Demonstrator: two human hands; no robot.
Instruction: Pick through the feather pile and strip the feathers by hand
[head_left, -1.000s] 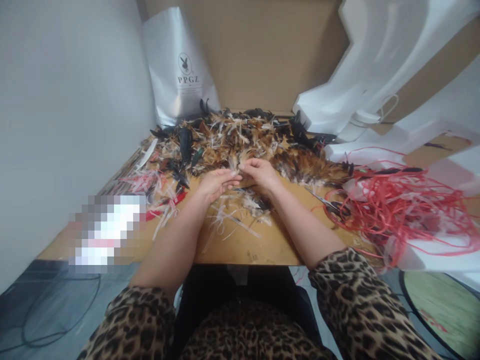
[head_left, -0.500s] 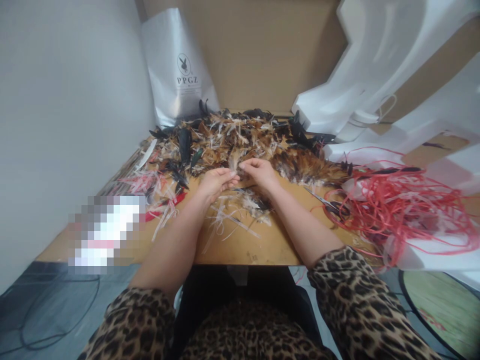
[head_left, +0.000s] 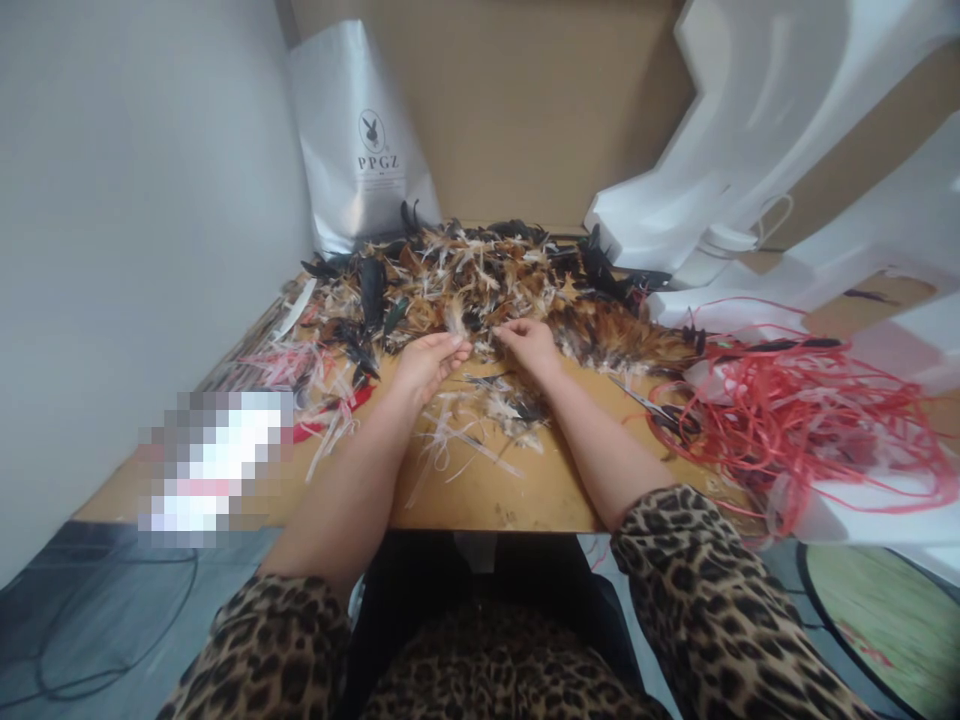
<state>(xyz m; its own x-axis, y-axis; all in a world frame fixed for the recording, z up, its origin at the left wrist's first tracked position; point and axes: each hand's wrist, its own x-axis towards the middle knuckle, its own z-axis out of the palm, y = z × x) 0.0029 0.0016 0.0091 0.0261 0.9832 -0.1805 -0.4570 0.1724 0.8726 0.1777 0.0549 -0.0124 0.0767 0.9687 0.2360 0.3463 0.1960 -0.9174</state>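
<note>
My left hand (head_left: 431, 364) is closed in a pinch on a pale, fluffy feather (head_left: 456, 318) that stands up from the thumb and forefinger. A short way to its right, my right hand (head_left: 531, 345) has its thumb and fingertips pressed together; whatever lies between them is too small to make out. Just beyond both hands spreads a large heap of brown, cream and black feathers (head_left: 480, 262). Below the hands, loose feathers and fluff (head_left: 517, 408) lie on the table (head_left: 525, 500) beside thin whitish strips (head_left: 442, 438).
Scissors (head_left: 660, 408) lie to the right, next to a tangle of red ribbon (head_left: 817, 425) and white foam pieces (head_left: 720, 130). A silver bag (head_left: 367, 150) stands at the back left. Pink and white strips (head_left: 285, 365) lie left, above a blurred-out bright patch (head_left: 225, 460).
My right hand has moved slightly right, away from my left hand, widening the gap between them. The pale feather in my left hand has shifted a little left.
</note>
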